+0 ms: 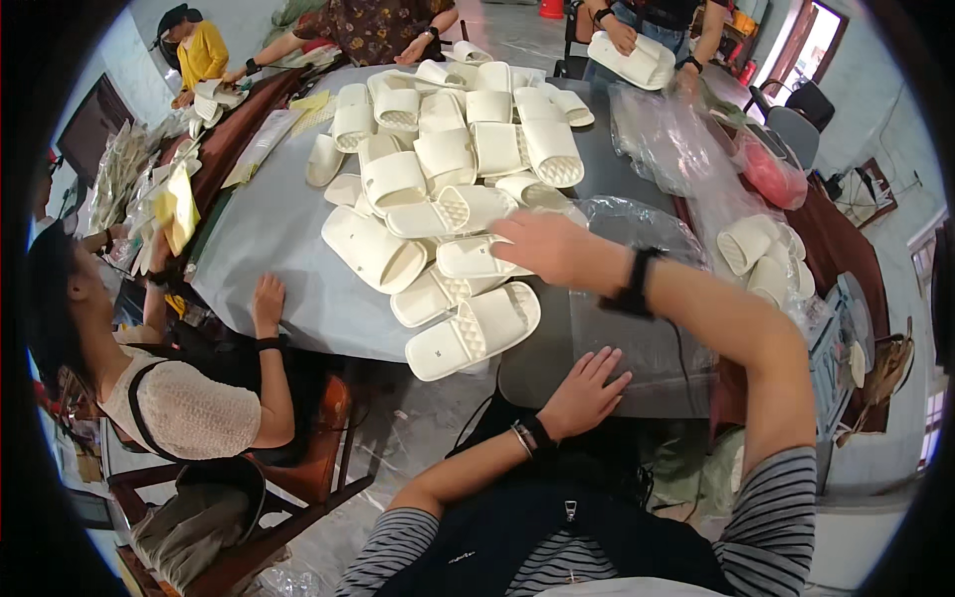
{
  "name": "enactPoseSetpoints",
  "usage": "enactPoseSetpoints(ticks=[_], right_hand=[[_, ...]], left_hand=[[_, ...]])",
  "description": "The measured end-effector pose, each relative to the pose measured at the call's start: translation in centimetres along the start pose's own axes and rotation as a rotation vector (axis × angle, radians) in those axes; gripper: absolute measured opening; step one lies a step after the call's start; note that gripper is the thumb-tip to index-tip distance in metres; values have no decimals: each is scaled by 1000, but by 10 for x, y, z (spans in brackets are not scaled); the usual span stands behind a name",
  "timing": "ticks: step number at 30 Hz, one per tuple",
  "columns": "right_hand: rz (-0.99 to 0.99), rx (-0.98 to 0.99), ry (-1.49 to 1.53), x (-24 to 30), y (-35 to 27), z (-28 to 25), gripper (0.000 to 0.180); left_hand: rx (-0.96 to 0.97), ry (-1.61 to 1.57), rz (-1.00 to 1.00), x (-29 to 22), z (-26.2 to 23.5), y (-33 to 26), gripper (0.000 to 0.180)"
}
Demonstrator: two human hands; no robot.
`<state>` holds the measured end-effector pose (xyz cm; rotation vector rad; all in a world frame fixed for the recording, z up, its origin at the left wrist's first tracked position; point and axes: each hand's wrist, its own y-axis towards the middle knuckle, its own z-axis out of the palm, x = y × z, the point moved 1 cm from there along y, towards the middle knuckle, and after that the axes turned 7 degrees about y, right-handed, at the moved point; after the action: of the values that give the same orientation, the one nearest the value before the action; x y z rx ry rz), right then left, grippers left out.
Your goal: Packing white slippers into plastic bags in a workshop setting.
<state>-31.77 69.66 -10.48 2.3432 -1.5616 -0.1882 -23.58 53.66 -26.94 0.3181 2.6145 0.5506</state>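
Observation:
My right hand [549, 249] reaches across to the near side of a heap of cream slippers [448, 159]. Its fingers curl over the end of one slipper [468, 257], and that grip is partly hidden behind the hand. My left hand [589, 393] rests palm down on the grey table's near edge, fingers spread, holding nothing. Just left of it, a slipper [473, 331] with a quilted footbed sticks out over the table edge. Clear plastic bags [637, 333] lie flat beside my left hand and under my right forearm.
More clear bags [662, 144] and bagged slippers [761, 254] lie on the right. A seated person [189, 398] is close on the left, a hand on the table. Across the table, one person [622, 35] holds a pair of slippers [632, 60]. A wooden chair [318, 448] stands at lower left.

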Motion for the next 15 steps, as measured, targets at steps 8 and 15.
enactPoseSetpoints(ticks=[8, 15], right_hand=[[-417, 312, -845, -71, 59, 79, 10], [-255, 480, -441, -49, 56, 34, 5]], left_hand=[[-17, 10, -9, 2, -4, -9, 42], [-20, 6, -10, 1, -2, -12, 42]])
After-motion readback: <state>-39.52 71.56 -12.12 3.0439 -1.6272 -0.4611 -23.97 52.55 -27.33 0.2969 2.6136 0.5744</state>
